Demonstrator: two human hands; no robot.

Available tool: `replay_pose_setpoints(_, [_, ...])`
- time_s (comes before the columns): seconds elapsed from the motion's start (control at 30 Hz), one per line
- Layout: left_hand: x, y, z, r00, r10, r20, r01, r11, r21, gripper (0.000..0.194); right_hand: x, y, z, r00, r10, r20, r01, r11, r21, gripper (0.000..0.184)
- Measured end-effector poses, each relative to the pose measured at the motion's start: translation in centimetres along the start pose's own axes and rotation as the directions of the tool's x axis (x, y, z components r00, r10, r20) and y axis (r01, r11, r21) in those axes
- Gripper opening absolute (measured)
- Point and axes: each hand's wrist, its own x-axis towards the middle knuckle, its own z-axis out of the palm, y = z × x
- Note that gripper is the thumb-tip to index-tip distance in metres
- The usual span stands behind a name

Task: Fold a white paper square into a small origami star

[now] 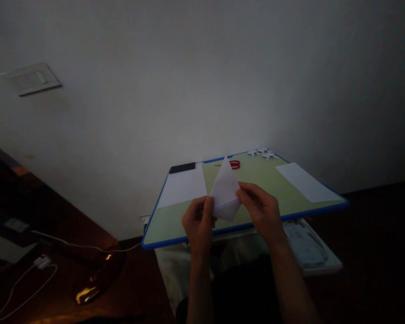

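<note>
Both my hands hold a folded white paper (225, 186), a pointed triangle with its tip up, above the near part of a green board with a blue rim (175, 243). My left hand (198, 225) pinches the paper's lower left edge. My right hand (261, 209) pinches its lower right edge.
On the board lie a white sheet (183, 185) at the left, a black bar (182, 168) at its far corner, a white sheet (307, 182) at the right, red scissors (234, 164) and small white paper scraps (263, 153) at the far edge. White cables (40, 263) lie on the dark floor at left.
</note>
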Motion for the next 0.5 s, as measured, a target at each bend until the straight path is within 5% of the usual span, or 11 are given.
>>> replay_pose_setpoints(0.1, [-0.4,0.2,0.8,0.998,-0.029,-0.053,0.032,0.998,0.053,0.037,-0.1,0.0,1.1,0.996,0.012,-0.090,-0.013,1.000,-0.010,0.026])
replay_pose_setpoints(0.27, [-0.8,0.1,1.4,0.999,-0.039,0.036,0.036,0.996,0.078,0.044,-0.3,-0.5,2.3,0.966,0.036,-0.255,-0.032,0.999,0.020,0.034])
replay_pose_setpoints(0.5, [-1.0,0.1,1.1,0.992,-0.056,0.109,0.046,0.994,0.097,0.046,0.0,-1.0,1.2,0.969,0.061,-0.240,-0.076,0.996,-0.053,0.035])
